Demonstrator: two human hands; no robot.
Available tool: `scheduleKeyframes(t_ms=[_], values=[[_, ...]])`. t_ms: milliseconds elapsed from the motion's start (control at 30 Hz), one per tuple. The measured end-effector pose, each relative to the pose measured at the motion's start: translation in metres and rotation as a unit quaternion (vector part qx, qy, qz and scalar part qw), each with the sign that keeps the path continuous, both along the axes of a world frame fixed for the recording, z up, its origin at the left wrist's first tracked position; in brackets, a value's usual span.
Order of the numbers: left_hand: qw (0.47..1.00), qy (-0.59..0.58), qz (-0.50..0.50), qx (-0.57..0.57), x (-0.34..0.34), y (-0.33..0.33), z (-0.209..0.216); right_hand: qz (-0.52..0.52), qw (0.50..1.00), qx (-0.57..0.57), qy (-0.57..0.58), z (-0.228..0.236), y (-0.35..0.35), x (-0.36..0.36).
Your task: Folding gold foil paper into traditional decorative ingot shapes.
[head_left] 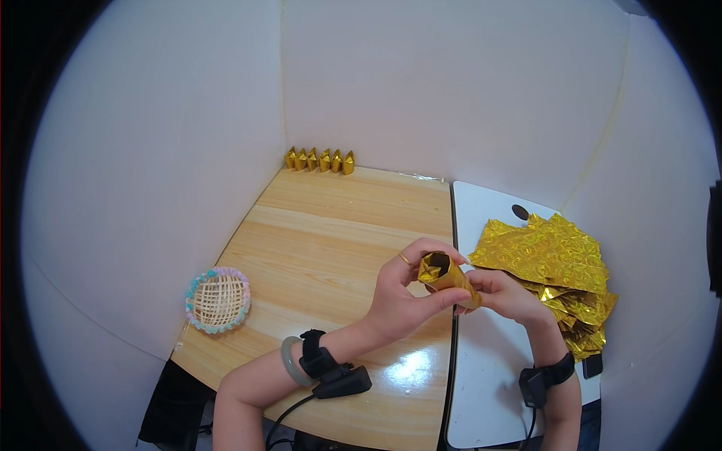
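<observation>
A tube of gold foil paper is held up over the seam between the two tabletops, its near-left end showing a dark hollow opening with folded edges. My left hand is closed around the tube, thumb along its lower side and fingers over the top. At the tube's right end, the fingers of my right hand pinch the foil; their tips are partly hidden. A pile of gold foil sheets with an embossed pattern lies just right of my right hand.
Several folded gold ingot shapes stand in a row at the back left of the wooden table. A small woven basket with a pastel fluffy rim sits at the left edge. White panels enclose the tables. The white table lies right.
</observation>
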State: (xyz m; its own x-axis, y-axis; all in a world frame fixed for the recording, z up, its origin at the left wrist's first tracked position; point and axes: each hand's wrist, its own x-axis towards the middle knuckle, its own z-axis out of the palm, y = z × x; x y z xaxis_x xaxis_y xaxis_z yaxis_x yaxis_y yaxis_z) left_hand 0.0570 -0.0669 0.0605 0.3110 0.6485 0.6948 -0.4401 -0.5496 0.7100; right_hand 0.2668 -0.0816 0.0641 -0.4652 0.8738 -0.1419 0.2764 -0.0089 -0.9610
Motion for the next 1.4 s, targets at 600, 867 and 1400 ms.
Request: scheduleKeyframes(t_ms=[600,867,1400], values=[[0.978,-0.013,0.115,-0.171,-0.005,0.022,-0.003,-0.146,0.976,0.145,0.071,-0.006,0.002,-0.002],[0.970,-0.001,0.093,-0.223,-0.001,0.031,-0.004,-0.238,0.930,0.277,0.043,-0.019,0.008,0.012],[0.923,-0.019,-0.128,-0.362,-0.023,0.042,0.000,-0.274,0.946,0.155,0.076,-0.004,0.010,0.016]])
